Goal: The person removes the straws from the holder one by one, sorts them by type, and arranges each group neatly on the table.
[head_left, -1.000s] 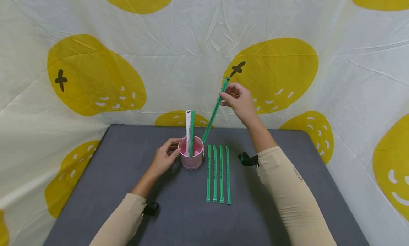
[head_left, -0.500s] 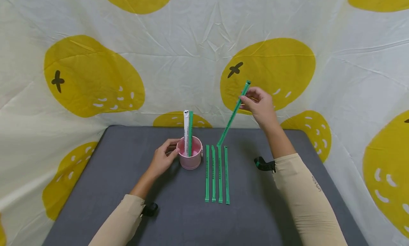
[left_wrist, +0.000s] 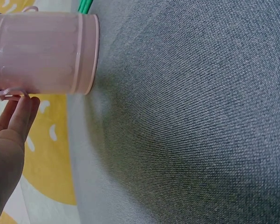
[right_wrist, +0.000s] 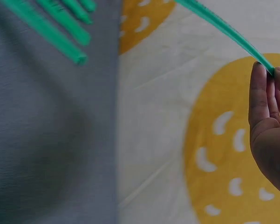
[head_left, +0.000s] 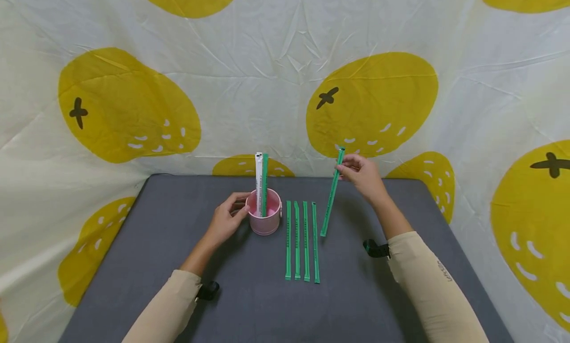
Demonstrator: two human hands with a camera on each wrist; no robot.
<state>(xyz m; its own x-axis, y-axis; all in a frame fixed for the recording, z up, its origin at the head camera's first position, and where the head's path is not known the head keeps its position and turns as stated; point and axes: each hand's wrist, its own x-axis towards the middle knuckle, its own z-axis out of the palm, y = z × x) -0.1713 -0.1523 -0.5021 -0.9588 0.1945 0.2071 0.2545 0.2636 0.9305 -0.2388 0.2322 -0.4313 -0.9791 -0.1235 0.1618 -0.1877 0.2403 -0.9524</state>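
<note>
Between its thumb and fingertips, my right hand (head_left: 362, 177) pinches the upper part of a green wrapped straw (head_left: 331, 197). The straw slants down over the table, its lower end to the right of a row of several green wrapped straws (head_left: 297, 241) lying side by side. My left hand (head_left: 226, 218) holds the left side of a small pink bucket (head_left: 265, 226), thumb near the rim. In the left wrist view its fingers are at the side handle of the bucket (left_wrist: 39, 51). A white wrapped straw (head_left: 259, 179) and a green one (head_left: 265, 179) stand upright inside.
A dark grey cloth-covered table (head_left: 249, 293) lies under everything. Close behind its back edge hangs a pale curtain (head_left: 249, 85) printed with yellow lemon-like shapes. Each wrist wears a black camera mount, such as the right camera mount (head_left: 376, 249).
My right hand has carried the green wrapped straw rightward from beside the bucket, over the row, then lowered it to the row's right. The left hand stays at the bucket.
</note>
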